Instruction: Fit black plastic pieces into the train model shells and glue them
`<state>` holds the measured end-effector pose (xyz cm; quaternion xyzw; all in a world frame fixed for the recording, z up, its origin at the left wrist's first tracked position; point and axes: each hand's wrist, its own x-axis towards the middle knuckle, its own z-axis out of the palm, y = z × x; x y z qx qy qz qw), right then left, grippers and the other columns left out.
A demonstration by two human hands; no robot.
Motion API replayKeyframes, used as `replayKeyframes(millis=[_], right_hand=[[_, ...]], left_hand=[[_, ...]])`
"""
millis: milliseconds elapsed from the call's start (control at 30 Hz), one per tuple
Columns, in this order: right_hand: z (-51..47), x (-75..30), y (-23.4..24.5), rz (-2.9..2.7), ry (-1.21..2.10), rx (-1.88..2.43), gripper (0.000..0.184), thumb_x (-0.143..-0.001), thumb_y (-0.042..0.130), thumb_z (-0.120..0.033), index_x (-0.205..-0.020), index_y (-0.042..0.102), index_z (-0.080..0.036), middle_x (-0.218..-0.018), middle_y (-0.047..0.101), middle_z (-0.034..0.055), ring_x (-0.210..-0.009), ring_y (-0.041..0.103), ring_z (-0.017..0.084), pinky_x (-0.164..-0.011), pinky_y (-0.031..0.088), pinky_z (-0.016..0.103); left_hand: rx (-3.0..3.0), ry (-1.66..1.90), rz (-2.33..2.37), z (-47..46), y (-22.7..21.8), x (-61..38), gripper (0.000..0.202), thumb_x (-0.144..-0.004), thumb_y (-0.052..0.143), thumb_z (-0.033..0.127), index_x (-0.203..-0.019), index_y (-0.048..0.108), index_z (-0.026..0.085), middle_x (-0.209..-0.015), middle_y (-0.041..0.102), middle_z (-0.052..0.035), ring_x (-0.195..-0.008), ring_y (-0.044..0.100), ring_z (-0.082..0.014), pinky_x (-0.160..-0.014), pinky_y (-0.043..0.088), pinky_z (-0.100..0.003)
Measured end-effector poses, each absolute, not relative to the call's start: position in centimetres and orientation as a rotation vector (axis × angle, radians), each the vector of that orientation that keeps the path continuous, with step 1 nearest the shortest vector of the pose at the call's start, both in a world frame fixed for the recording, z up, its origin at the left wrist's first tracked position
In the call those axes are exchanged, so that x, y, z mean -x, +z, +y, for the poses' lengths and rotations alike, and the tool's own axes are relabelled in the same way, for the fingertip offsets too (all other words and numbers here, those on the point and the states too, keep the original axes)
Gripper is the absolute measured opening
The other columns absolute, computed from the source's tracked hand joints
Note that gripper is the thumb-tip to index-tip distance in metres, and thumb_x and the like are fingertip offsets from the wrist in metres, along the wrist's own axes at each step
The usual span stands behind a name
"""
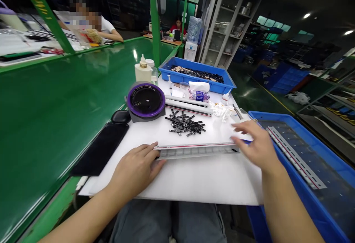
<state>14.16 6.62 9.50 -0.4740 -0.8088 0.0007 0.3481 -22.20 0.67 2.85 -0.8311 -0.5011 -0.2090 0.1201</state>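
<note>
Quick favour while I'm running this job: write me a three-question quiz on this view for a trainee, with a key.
1. Which hand grips one end of the long pale strip?

2. True or false: a slotted strip lies in the blue tray at the right.

3. From the person's view, the purple-ringed device stands where relative to the small black parts?
A) To their left
B) To their right
C) Underneath them

Key: 1. The left hand; 2. True; 3. A

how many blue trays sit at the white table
2: a blue tray at the far end, with black parts, and a second tray at the right, holding a slotted strip. Others may be hidden underneath.
</note>
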Motion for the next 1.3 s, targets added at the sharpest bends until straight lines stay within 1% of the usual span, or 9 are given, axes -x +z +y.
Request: replayKeyframes(millis=[167,300,500,833,967,1033,1133,1233,1300], right_hand=[[3.5,-9.9,7.0,-2.494,0.110,1.281,0.052,-0.083,0.069,-0.031,-0.133,0.058,-0.023,-0.124,0.062,0.0122,-0.115,0.057,0.030,-0.098,0.049,0.048],[4.1,-10.1,5.5,-2.469,0.112,1.323,0.042,-0.089,0.059,-0.024,-0.131,0.059,-0.023,-0.122,0.066,0.0106,-0.112,0.061,0.028,-0.096,0.051,0.047],[4.0,-10.2,6.1,-2.469,0.136,1.293,0.043,-0.089,0.061,-0.030,-0.131,0.059,-0.022,-0.121,0.069,0.0100,-0.110,0.064,0.028,-0.095,0.052,0.046],[2.8,-9.8,6.0,-2.402,0.084,1.308,0.042,-0.088,0.061,-0.031,-0.129,0.061,-0.021,-0.118,0.070,0.0104,-0.109,0.065,0.029,-0.094,0.052,0.047],[1.4,-10.0,6.4,-2.335,0.137,1.358,0.041,-0.088,0.061,-0.030,-0.128,0.063,-0.022,-0.118,0.070,0.0102,-0.109,0.065,0.029,-0.095,0.053,0.048],[0.6,-10.1,6.8,-2.230,0.215,1.397,0.040,-0.088,0.062,-0.033,-0.127,0.064,-0.024,-0.122,0.069,0.0096,-0.112,0.064,0.030,-0.097,0.052,0.048],[-0.5,-9.2,7.8,-1.997,0.413,1.429,0.038,-0.087,0.065,-0.038,-0.124,0.064,-0.026,-0.126,0.068,0.0078,-0.116,0.063,0.029,-0.098,0.052,0.046],[-1.3,-5.6,9.0,-1.758,0.771,1.304,0.036,-0.085,0.068,-0.038,-0.119,0.065,-0.026,-0.119,0.070,0.0052,-0.108,0.067,0.025,-0.095,0.054,0.041],[-1.4,-2.3,9.7,-1.647,1.047,1.117,0.034,-0.084,0.070,-0.037,-0.115,0.065,-0.025,-0.112,0.072,0.0041,-0.101,0.069,0.022,-0.090,0.056,0.037]], left_hand=[[2.420,-0.557,-1.560,0.2,3.2,21.9,0.022,-0.087,0.061,0.037,-0.089,0.067,0.016,-0.119,0.070,-0.0142,-0.101,0.067,-0.0319,-0.086,0.058,-0.048],[2.425,-0.553,-1.632,0.2,3.7,21.8,0.018,-0.084,0.063,0.034,-0.090,0.066,0.017,-0.112,0.072,-0.0123,-0.099,0.067,-0.0308,-0.085,0.057,-0.047],[2.401,-0.469,-1.714,0.1,4.3,22.2,0.016,-0.086,0.061,0.033,-0.079,0.061,0.019,-0.074,0.066,-0.0059,-0.076,0.065,-0.0274,-0.070,0.054,-0.043],[2.379,-0.491,-1.671,-0.1,3.9,21.9,0.014,-0.088,0.058,0.030,-0.081,0.058,0.019,-0.074,0.065,-0.0061,-0.074,0.064,-0.0273,-0.070,0.053,-0.043],[2.422,-0.660,-1.644,-0.3,4.5,22.4,0.017,-0.087,0.061,0.030,-0.097,0.058,0.017,-0.095,0.071,-0.0103,-0.086,0.067,-0.0283,-0.078,0.054,-0.044],[2.437,-0.863,-1.580,-0.6,6.0,23.1,0.041,-0.086,0.064,0.032,-0.122,0.052,0.017,-0.117,0.068,-0.0125,-0.104,0.066,-0.0294,-0.089,0.054,-0.044],[2.336,-1.239,-1.605,-1.5,9.0,23.6,0.077,-0.088,0.064,0.039,-0.149,0.022,0.022,-0.135,0.060,-0.0129,-0.126,0.056,-0.0312,-0.104,0.047,-0.048],[2.403,-1.582,-1.731,-1.9,11.4,21.9,0.085,-0.090,0.060,0.044,-0.153,0.007,0.024,-0.135,0.059,-0.0145,-0.120,0.061,-0.0300,-0.098,0.052,-0.048],[2.590,-1.730,-1.749,-1.7,12.3,19.8,0.073,-0.091,0.058,0.044,-0.149,0.019,0.024,-0.134,0.060,-0.0143,-0.113,0.065,-0.0272,-0.089,0.057,-0.042]])
